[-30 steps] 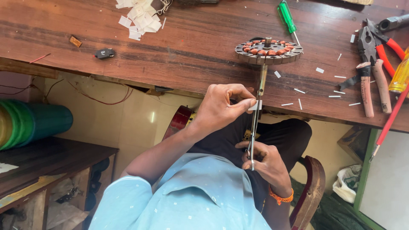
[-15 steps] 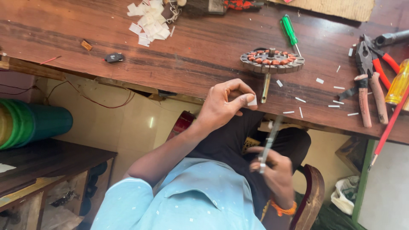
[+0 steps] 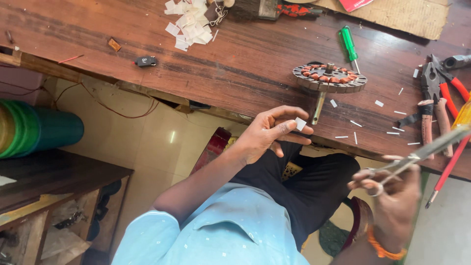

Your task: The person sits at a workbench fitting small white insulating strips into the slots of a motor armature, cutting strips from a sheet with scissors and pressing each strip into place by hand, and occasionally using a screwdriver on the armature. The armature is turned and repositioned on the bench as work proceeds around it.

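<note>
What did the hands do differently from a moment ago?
The right hand swung the scissors from pointing down at the lap up and out to the right, blades toward the table. The left hand kept pinching the small white paper piece. The round motor part stayed on the table.

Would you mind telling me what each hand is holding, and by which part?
The left hand pinches a small white paper piece by its edge between thumb and forefinger. The right hand holds scissors by the finger loops.
</note>
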Demonstrator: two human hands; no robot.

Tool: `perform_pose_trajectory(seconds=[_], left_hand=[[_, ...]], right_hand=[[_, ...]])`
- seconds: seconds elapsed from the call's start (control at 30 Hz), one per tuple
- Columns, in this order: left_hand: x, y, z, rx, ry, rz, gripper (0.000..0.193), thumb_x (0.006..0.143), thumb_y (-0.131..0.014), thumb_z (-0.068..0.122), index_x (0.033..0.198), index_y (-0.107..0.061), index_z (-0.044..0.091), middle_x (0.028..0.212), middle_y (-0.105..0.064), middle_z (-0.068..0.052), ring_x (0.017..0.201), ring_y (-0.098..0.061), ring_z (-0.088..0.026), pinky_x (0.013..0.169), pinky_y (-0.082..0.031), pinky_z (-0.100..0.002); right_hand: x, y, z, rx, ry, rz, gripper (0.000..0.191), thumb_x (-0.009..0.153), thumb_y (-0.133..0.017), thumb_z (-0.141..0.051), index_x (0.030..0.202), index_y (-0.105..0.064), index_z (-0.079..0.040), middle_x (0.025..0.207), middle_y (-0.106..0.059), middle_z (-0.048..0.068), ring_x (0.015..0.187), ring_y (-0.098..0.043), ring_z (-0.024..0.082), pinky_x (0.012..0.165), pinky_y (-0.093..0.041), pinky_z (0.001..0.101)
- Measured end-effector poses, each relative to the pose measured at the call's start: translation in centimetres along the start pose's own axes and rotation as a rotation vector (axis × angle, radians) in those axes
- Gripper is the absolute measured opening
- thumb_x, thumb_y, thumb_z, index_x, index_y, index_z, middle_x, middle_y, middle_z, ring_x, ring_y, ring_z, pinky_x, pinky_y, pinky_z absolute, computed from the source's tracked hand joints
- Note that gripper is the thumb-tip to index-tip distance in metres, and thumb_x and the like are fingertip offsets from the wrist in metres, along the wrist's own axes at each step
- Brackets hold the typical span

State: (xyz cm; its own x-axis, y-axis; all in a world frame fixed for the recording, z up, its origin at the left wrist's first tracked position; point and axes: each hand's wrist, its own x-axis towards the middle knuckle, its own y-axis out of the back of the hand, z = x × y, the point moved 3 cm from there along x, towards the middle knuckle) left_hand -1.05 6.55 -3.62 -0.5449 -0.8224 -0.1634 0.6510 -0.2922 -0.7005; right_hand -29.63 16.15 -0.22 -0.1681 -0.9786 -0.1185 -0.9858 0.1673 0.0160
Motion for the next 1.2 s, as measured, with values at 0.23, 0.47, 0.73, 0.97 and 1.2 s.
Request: perform_pose_trajectory(seconds=[0.23,0.47,0.73,0.97,1.2], left_hand=[[0.5,-0.3,-0.7,0.041,0.019,-0.055,0.013,0.105,-0.058,0.019,0.111,-0.055,0.007,0.122,-0.073,-0.012,0.097,-0.077,-0.025,0.049,-0.055,-0.022],[0.8,-1.8,0.5,0.381,-0.256,0.040,0.028,0.099,-0.072,0.007,0.127,-0.072,0.006,0.103,-0.074,-0.003,0.094,-0.068,-0.007,0.080,-0.055,-0.022],[1.8,-3.5,2.0,0.670,-0.303,0.094,0.012,0.093,-0.076,0.010,0.104,-0.077,0.004,0.095,-0.075,-0.004,0.087,-0.074,-0.005,0.074,-0.061,-0.023],[2.4,-3.5,1.7,0.710,-0.219,0.120,0.017,0.095,-0.071,0.013,0.102,-0.076,-0.001,0.083,-0.079,-0.005,0.080,-0.073,-0.005,0.074,-0.060,-0.023],[2.3,-3.4,1.7,0.708,-0.198,0.127,0.017,0.093,-0.073,0.013,0.100,-0.076,-0.002,0.084,-0.079,-0.007,0.079,-0.076,-0.007,0.073,-0.062,-0.025]], right_hand=[[-0.8,-5.6,4.3,0.009,-0.132,-0.050,0.063,0.086,-0.077,-0.014,0.142,-0.049,0.000,0.087,-0.068,0.013,0.069,-0.064,0.016,0.058,-0.054,0.0269],[-2.1,-7.5,4.8,0.035,-0.209,-0.099,0.062,0.084,-0.081,-0.020,0.136,-0.054,0.001,0.081,-0.067,0.011,0.062,-0.061,0.012,0.055,-0.052,0.0250],[-3.2,-8.4,5.4,0.001,-0.303,-0.335,0.087,0.070,-0.087,-0.042,0.139,-0.058,0.001,0.086,-0.068,0.005,0.067,-0.059,0.008,0.057,-0.049,0.0223],[-3.1,-8.6,5.6,-0.069,-0.279,-0.419,0.095,0.063,-0.089,-0.049,0.139,-0.062,0.002,0.082,-0.066,0.002,0.072,-0.058,0.006,0.064,-0.050,0.0230],[-3.3,-8.2,5.6,-0.065,-0.313,-0.386,0.083,0.065,-0.090,-0.040,0.132,-0.068,0.004,0.075,-0.065,0.000,0.069,-0.058,0.006,0.061,-0.049,0.0232]])
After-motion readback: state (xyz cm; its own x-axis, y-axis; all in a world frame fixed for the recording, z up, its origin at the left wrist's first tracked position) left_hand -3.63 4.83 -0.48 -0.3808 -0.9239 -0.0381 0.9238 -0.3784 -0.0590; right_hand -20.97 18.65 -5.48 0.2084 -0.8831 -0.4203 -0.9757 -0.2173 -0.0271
